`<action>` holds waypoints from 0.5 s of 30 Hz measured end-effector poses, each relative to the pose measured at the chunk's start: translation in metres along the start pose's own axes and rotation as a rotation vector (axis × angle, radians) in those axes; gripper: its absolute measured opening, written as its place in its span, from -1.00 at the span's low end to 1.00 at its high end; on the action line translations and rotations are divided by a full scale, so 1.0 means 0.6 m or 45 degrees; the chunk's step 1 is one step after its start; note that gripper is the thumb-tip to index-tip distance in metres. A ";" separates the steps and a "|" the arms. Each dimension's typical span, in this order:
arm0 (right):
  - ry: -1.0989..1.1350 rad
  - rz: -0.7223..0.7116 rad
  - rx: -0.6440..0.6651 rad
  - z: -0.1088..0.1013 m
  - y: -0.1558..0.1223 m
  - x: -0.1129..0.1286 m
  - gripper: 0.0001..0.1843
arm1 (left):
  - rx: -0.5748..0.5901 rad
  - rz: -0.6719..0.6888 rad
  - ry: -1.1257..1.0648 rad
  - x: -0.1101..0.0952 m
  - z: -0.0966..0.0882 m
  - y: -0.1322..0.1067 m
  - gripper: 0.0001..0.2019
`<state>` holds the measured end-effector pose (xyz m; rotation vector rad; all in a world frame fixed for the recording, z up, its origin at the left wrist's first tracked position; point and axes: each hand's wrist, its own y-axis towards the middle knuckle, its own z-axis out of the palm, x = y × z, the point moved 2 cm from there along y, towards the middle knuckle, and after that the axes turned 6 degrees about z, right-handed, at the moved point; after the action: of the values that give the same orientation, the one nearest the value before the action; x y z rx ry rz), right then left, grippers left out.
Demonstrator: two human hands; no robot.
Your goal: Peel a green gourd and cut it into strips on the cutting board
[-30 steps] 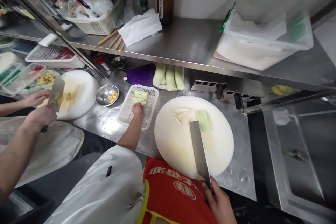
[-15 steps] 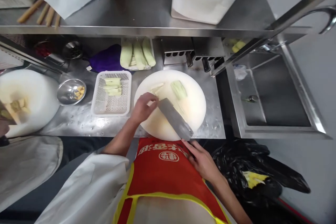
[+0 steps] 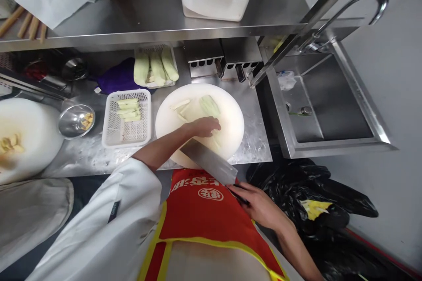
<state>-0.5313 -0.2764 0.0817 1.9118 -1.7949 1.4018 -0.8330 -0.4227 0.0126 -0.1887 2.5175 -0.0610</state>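
My right hand point(image 3: 255, 199) is closed around the black handle of a cleaver point(image 3: 211, 162). Its broad blade lies slantwise over the near edge of a round white cutting board point(image 3: 165, 123). Above the blade, my left hand point(image 3: 205, 127) reaches across the board with its fingers bent inward; what they pinch, if anything, is hidden. Pale strips point(image 3: 216, 141) lie just below those fingers. A pale green cut chunk of peeled vegetable point(image 3: 209, 105) rests behind the hand. To its left are some thin pale slices point(image 3: 182, 109).
Left of the board, a white basket point(image 3: 112, 134) holds cut green strips; another basket behind carries whole peeled vegetables point(image 3: 157, 68). A steel bowl point(image 3: 70, 125) has yellow pieces. A knife rack point(image 3: 206, 63) stands behind, a sink point(image 3: 339, 140) at right. A shelf edge point(image 3: 125, 37) overhangs.
My left hand has moved right, from the board's left edge to over its middle. The cleaver has shifted toward me, tilted in my right hand. The whole view has swung a little.
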 end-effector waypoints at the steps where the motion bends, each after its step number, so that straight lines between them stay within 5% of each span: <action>1: 0.039 0.021 0.022 -0.007 -0.016 -0.004 -0.14 | 0.033 0.047 0.054 0.000 0.002 -0.001 -0.64; 5: 0.160 0.195 0.107 -0.043 -0.090 -0.031 -0.19 | 0.131 0.059 0.262 -0.011 0.031 -0.010 -0.78; 8: 0.267 0.385 0.092 -0.068 -0.139 -0.067 -0.33 | 0.067 -0.053 0.255 -0.016 0.054 -0.017 -0.92; 11: 0.339 0.485 0.021 -0.083 -0.158 -0.102 -0.41 | -0.065 -0.309 0.265 0.001 0.056 -0.037 -0.91; 15: 0.409 0.416 -0.056 -0.091 -0.127 -0.118 -0.42 | -0.286 -0.766 0.379 0.051 0.015 -0.093 -0.81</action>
<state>-0.4823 -0.1707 0.0962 1.3175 -2.0105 1.6408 -0.8457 -0.4828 -0.0078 -1.0934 2.6618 -0.0490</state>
